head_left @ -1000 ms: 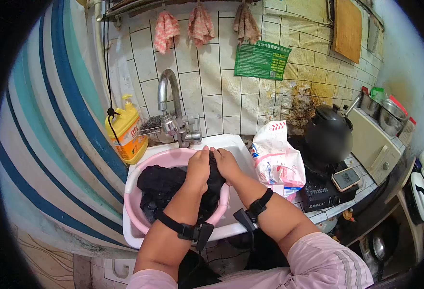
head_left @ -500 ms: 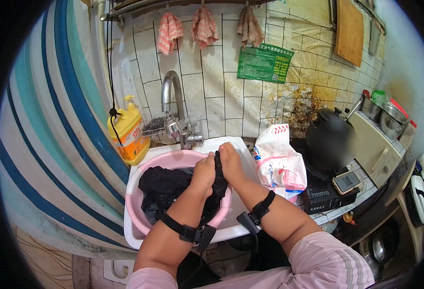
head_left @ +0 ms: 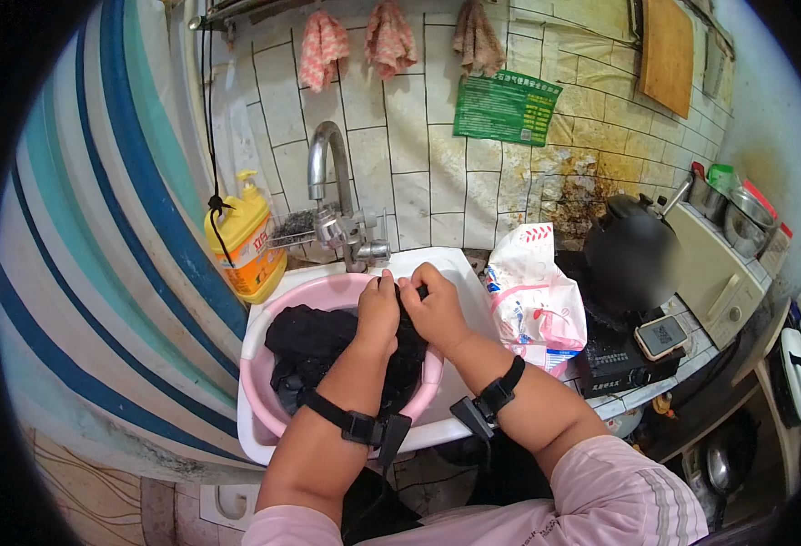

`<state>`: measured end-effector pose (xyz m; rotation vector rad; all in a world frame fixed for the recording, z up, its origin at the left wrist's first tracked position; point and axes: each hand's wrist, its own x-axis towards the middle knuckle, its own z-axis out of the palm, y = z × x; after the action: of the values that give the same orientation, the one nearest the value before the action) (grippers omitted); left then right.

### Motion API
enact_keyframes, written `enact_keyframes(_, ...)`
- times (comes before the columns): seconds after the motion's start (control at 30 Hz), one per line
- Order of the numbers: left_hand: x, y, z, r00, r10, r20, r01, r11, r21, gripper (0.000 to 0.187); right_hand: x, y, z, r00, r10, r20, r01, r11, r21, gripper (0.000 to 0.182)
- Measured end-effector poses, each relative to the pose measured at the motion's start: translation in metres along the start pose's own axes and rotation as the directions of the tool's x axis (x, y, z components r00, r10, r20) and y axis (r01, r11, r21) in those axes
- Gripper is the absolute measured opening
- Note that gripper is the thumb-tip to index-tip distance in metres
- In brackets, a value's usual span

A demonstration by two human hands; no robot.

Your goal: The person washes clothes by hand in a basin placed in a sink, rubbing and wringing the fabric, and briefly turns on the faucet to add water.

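Note:
Black cloth [head_left: 309, 338] lies bunched and wet in a pink basin [head_left: 256, 387], which stands in a white sink [head_left: 455, 264]. Both hands are over the basin's right rear side, close together. My left hand [head_left: 378, 309] is closed on a piece of the black cloth, thumb pointing up. Just to its right, my right hand [head_left: 431, 306] is curled round another part of the same cloth, its fingers bent. Some of the cloth hangs down between and below the hands. The wrists partly hide the right side of the basin.
Behind the basin rises a metal faucet [head_left: 327, 173]. A yellow jug [head_left: 247, 241] stands at the left rear. Right of the sink are a white and pink bag [head_left: 532, 300], a black stove [head_left: 614, 369] with a dark pot [head_left: 632, 255], and a phone [head_left: 661, 337].
My right hand has turned and its fingers have curled more, with the knuckles now up. My left hand has shifted slightly left. The camera view has tilted slightly.

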<state>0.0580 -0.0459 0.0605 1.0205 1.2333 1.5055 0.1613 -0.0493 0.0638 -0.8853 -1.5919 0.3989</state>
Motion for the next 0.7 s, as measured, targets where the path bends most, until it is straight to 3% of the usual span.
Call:
enact_keyframes(0.03, 0.003, -0.006, -0.002, 1.000, -0.001, -0.001, 0.001, 1.000, -0.002, 0.047, -0.003, -0.007, -0.001, 0.993, -0.116, 0.003, 0.116, 0.993, -0.004, 0.021)
enact_keyframes(0.07, 0.009, -0.015, -0.004, 0.994, -0.078, 0.082, 0.088, 0.988, -0.126, 0.046, -0.006, -0.014, -0.001, 0.977, -0.214, -0.003, 0.213, 0.976, -0.040, 0.022)
enact_keyframes(0.1, 0.013, -0.020, -0.005, 0.975, -0.141, 0.173, 0.181, 0.954, -0.240, 0.046, -0.004, -0.013, 0.000, 0.976, -0.217, 0.001, 0.217, 0.975, -0.040, 0.022)
enact_keyframes(0.23, -0.033, 0.040, 0.010, 0.955, -0.283, 0.089, 0.291, 0.951, -0.104, 0.045, 0.010, 0.016, 0.001, 0.999, -0.026, -0.027, 0.025, 0.998, -0.064, 0.027)
enact_keyframes(0.3, -0.019, 0.019, 0.006, 0.953, -0.250, 0.170, 0.272, 0.954, -0.127, 0.046, 0.014, 0.033, 0.002, 0.992, 0.122, -0.042, -0.121, 0.993, 0.010, 0.030)
enact_keyframes(0.37, -0.008, 0.005, 0.004, 0.960, -0.209, 0.188, 0.216, 0.976, -0.022, 0.045, 0.012, 0.033, 0.001, 0.989, 0.145, -0.034, -0.145, 0.989, -0.008, 0.032)
enact_keyframes(0.47, -0.012, 0.010, 0.006, 0.977, -0.168, 0.131, 0.178, 0.982, -0.069, 0.045, 0.011, 0.032, 0.003, 0.989, 0.139, -0.043, -0.138, 0.990, 0.020, 0.032)
enact_keyframes(0.57, -0.006, 0.009, 0.002, 0.990, -0.124, 0.070, 0.130, 0.988, -0.089, 0.045, 0.004, 0.009, -0.001, 0.994, 0.095, -0.044, -0.097, 0.994, -0.043, 0.029)
enact_keyframes(0.6, 0.000, 0.001, -0.001, 0.990, -0.124, 0.070, 0.130, 0.987, -0.091, 0.045, 0.000, 0.001, 0.000, 0.999, -0.031, -0.028, 0.029, 0.995, -0.091, 0.027)
enact_keyframes(0.67, 0.014, -0.022, -0.010, 0.970, -0.112, 0.215, 0.167, 0.951, -0.261, 0.045, -0.008, -0.021, -0.001, 0.966, -0.260, 0.021, 0.260, 0.960, -0.105, 0.022)
enact_keyframes(0.7, 0.013, -0.024, -0.010, 0.971, -0.107, 0.213, 0.163, 0.950, -0.265, 0.045, -0.008, -0.019, 0.000, 0.964, -0.264, 0.024, 0.265, 0.958, -0.105, 0.022)
